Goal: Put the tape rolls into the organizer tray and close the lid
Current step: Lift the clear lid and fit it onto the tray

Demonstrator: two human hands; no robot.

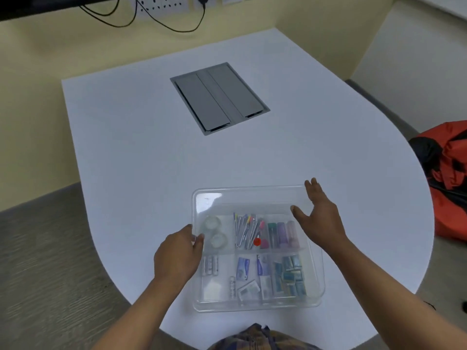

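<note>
Clear lid (252, 198) held over the organizer tray (257, 305) on the counter (126, 147); two tape rolls (214, 232) apparently sit in the tray's far-left compartment. Left hand (177, 256) fingers pinch the lid's left edge; right hand (319, 218) fingers spread wide at its far-right corner. Align corners, then press evenly. No labels legible.

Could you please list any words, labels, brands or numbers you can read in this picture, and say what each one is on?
None can be read.
Blue-and-white packets in the organizer tray: print too blurred to read.
Teal packets: too small and blurred.
Batteries: markings illegible.
Wall sockets: no legible marking.
</note>
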